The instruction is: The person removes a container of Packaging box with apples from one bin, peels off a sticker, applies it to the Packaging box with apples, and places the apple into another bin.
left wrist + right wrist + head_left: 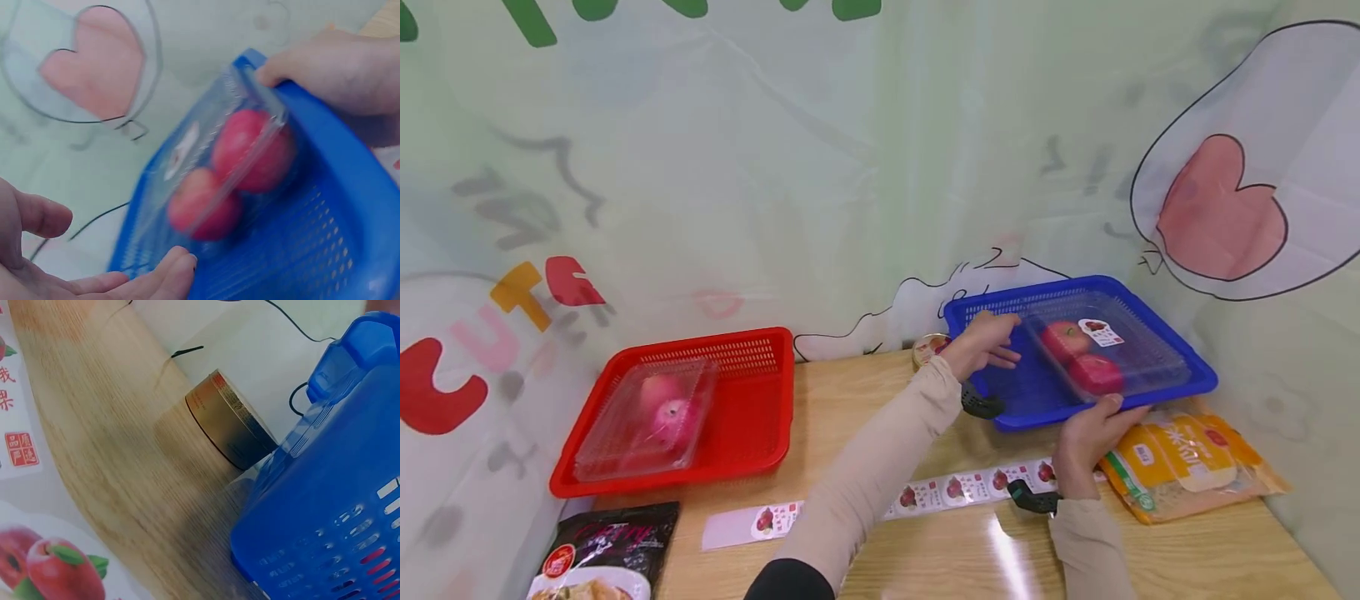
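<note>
In the head view a blue plastic basket (1026, 417) stands at the right, tilted. Inside it lies a clear lidded box (1157, 354) with two red apples (1095, 375) and a white apple sticker (1101, 332) on its lid. My right hand (1092, 437) grips the basket's front rim, its thumb over the edge. Over the basket's left part hovers my left hand (983, 340), fingers loosely extended and holding nothing; the left wrist view shows its fingers (169, 275) beside the box. The right hand is out of its own wrist view, which shows the basket's slotted underside.
A red basket (763, 417) at left holds another clear box (617, 417) with apples. A strip of apple stickers (955, 490) crosses the table. A round tin (228, 425) stands beside the blue basket. A yellow packet (1187, 467) lies at right, a black packet (613, 546) front left.
</note>
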`<action>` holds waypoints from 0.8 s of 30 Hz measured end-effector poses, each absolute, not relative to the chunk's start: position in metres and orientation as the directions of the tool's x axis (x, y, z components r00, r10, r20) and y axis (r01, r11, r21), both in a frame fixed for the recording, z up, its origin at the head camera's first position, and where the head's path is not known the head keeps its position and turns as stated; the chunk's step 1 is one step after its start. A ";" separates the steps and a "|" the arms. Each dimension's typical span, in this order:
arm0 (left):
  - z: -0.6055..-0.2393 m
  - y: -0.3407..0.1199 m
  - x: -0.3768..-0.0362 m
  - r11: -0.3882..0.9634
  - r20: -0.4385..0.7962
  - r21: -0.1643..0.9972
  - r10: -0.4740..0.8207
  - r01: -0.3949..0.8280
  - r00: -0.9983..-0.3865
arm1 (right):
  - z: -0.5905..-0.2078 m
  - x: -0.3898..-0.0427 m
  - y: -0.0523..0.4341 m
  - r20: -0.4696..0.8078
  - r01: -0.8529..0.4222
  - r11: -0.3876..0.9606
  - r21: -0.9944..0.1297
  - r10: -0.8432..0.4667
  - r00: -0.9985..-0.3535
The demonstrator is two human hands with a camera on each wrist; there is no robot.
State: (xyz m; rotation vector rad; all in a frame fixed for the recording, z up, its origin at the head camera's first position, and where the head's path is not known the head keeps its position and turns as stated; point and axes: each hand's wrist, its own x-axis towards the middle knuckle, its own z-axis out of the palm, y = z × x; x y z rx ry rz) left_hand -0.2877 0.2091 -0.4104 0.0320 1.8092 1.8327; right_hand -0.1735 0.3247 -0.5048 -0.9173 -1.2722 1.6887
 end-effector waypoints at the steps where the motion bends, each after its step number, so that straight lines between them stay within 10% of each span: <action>1: -0.408 0.200 -0.289 0.062 -0.348 0.934 0.396 -0.353 -0.850 | -0.503 -0.174 0.324 -0.093 -0.170 -0.175 -0.970 0.908 -0.408; 12: -0.394 0.070 -0.275 -0.050 -0.243 0.961 0.329 -0.274 -0.913 | -0.490 -0.177 0.328 -0.276 -0.097 -0.356 -0.930 0.846 -0.457; 24: -0.429 -0.071 -0.163 -0.080 0.002 0.997 -0.185 0.017 -0.983 | -0.466 -0.167 0.335 -0.425 -0.151 -0.578 -0.802 0.730 -0.536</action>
